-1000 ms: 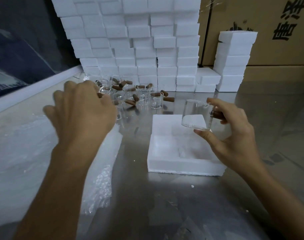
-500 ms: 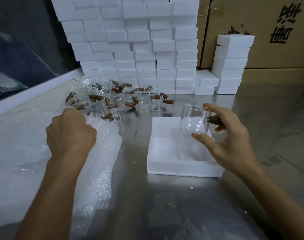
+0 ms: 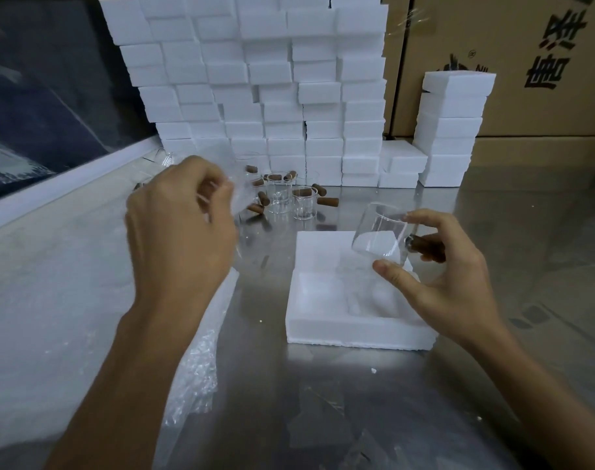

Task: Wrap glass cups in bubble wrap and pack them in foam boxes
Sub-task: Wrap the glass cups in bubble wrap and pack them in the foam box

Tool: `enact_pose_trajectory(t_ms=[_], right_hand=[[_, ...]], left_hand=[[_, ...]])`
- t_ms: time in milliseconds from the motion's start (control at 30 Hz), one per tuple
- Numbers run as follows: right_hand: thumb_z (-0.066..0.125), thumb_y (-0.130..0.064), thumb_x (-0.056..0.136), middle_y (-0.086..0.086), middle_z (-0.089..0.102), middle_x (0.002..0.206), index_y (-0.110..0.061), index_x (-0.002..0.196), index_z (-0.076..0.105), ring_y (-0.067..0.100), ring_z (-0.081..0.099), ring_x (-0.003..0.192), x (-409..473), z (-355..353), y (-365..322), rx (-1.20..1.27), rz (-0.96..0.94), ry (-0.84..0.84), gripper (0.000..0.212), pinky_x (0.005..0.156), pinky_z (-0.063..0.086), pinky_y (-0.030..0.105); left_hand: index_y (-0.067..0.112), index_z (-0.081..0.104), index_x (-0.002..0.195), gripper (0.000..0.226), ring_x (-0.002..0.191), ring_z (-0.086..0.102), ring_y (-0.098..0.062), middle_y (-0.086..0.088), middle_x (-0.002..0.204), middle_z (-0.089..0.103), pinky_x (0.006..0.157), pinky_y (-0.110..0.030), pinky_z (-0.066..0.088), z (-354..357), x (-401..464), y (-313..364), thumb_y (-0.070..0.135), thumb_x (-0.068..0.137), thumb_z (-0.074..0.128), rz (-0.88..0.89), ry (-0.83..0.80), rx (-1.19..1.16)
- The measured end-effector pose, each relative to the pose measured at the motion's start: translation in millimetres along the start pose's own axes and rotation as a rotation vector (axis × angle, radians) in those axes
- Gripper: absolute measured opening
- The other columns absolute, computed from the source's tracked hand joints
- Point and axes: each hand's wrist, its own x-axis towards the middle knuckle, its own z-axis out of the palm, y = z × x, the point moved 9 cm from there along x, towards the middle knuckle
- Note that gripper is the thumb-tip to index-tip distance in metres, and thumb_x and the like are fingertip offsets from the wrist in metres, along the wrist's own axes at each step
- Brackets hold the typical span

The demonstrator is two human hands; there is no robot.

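Steel surface [image 3: 323,401] backed by stacked foam blocks [image 3: 255,79]. Bubble wrap [image 3: 51,300] spread at left, one sheet pinched in left hand [image 3: 180,232] grip. Open foam box [image 3: 340,320] centre. Glass cup [image 3: 379,237] tilted above it, clamped in right hand [image 3: 438,276] grip.

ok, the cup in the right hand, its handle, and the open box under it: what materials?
Cup: clear glass, glossy; the box shows through it.
Handle: brown, matte, likely wood; it could be cork.
Open box: white expanded foam, matte, with crumbly edges and loose crumbs beside it.
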Motion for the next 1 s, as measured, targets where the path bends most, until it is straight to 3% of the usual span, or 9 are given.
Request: enact_pose_trajectory(t_ms=[133, 200, 300, 400, 467, 600, 767, 867, 1000], right_hand=[[0.088, -0.024, 0.072, -0.006, 0.060, 0.085, -0.035, 0.102, 0.046, 0.007, 0.059, 0.072, -1, -10, 11, 0.092, 0.065, 0.113, 0.053, 0.067, 0.047, 0.010], [0.088, -0.026, 0.073, -0.012, 0.062, 0.087, -0.045, 0.090, 0.039, 0.007, 0.058, 0.065, 0, -14, 19, 0.106, 0.106, 0.146, 0.056, 0.060, 0.045, 0.011], [0.087, -0.031, 0.072, -0.008, 0.060, 0.079, -0.041, 0.082, 0.035, 0.008, 0.052, 0.056, 1, -19, 29, 0.070, 0.145, 0.167, 0.054, 0.053, 0.043, 0.013], [0.086, -0.034, 0.070, 0.001, 0.061, 0.080, -0.039, 0.078, 0.035, 0.017, 0.049, 0.053, 0, -22, 30, 0.063, 0.160, 0.176, 0.052, 0.050, 0.043, 0.020], [0.086, -0.037, 0.069, 0.004, 0.062, 0.081, -0.039, 0.076, 0.038, 0.022, 0.052, 0.055, 1, -21, 28, 0.048, 0.163, 0.161, 0.048, 0.051, 0.044, 0.021], [0.089, -0.041, 0.064, 0.006, 0.061, 0.083, -0.031, 0.076, 0.041, 0.023, 0.053, 0.060, 1, -17, 23, 0.018, 0.182, 0.128, 0.050, 0.055, 0.043, 0.018], [0.077, -0.040, 0.076, 0.007, 0.054, 0.085, -0.032, 0.080, 0.044, 0.019, 0.047, 0.060, 0, -9, 23, 0.166, 0.199, 0.117, 0.034, 0.059, 0.042, 0.023], [0.059, -0.046, 0.089, 0.004, 0.056, 0.102, -0.034, 0.083, 0.049, 0.023, 0.060, 0.068, 0, -4, 21, 0.210, 0.201, 0.114, 0.017, 0.062, 0.045, 0.020], [0.049, -0.044, 0.094, 0.000, 0.054, 0.118, -0.032, 0.080, 0.057, 0.021, 0.066, 0.073, 1, -4, 18, 0.184, 0.183, 0.103, 0.020, 0.062, 0.046, 0.012]], left_hand=[[0.011, 0.067, 0.086, 0.010, 0.069, 0.059, -0.010, 0.002, 0.079, 0.064, 0.063, -0.021, 0.053, 26, -10, 39, 0.001, 0.086, 0.065, 0.182, -0.114, -0.142], [0.007, 0.066, 0.083, 0.012, 0.069, 0.059, -0.016, -0.002, 0.079, 0.062, 0.059, -0.030, 0.053, 41, -20, 49, -0.004, 0.082, 0.062, 0.247, -0.167, -0.188], [0.008, 0.063, 0.083, 0.012, 0.073, 0.056, -0.025, -0.003, 0.082, 0.057, 0.062, -0.042, 0.051, 73, -37, 47, -0.003, 0.081, 0.059, 0.229, -0.366, -0.125], [0.018, 0.062, 0.081, 0.002, 0.080, 0.055, -0.021, 0.006, 0.087, 0.054, 0.071, -0.037, 0.049, 104, -55, 31, 0.019, 0.079, 0.060, 0.112, -0.610, 0.055], [0.021, 0.063, 0.073, 0.028, 0.080, 0.057, -0.017, 0.009, 0.085, 0.057, 0.072, -0.034, 0.048, 116, -64, 21, 0.047, 0.072, 0.054, 0.006, -0.724, 0.141], [0.020, 0.054, 0.066, 0.055, 0.079, 0.059, -0.022, 0.006, 0.083, 0.061, 0.067, -0.033, 0.046, 129, -64, 20, 0.073, 0.079, 0.052, 0.009, -0.695, 0.300], [0.024, 0.057, 0.106, 0.066, 0.104, 0.059, -0.029, 0.000, 0.112, 0.064, 0.072, -0.033, 0.034, 156, -62, 12, 0.082, 0.074, 0.054, -0.095, -0.831, 0.423], [0.021, 0.050, 0.091, 0.060, 0.100, 0.058, -0.030, -0.002, 0.099, 0.060, 0.071, -0.033, 0.034, 166, -53, 7, 0.078, 0.074, 0.060, -0.132, -0.870, 0.503], [0.020, 0.042, 0.087, 0.050, 0.082, 0.046, -0.024, 0.004, 0.076, 0.040, 0.067, -0.033, 0.036, 175, -48, 9, 0.053, 0.077, 0.077, -0.135, -0.934, 0.518]])
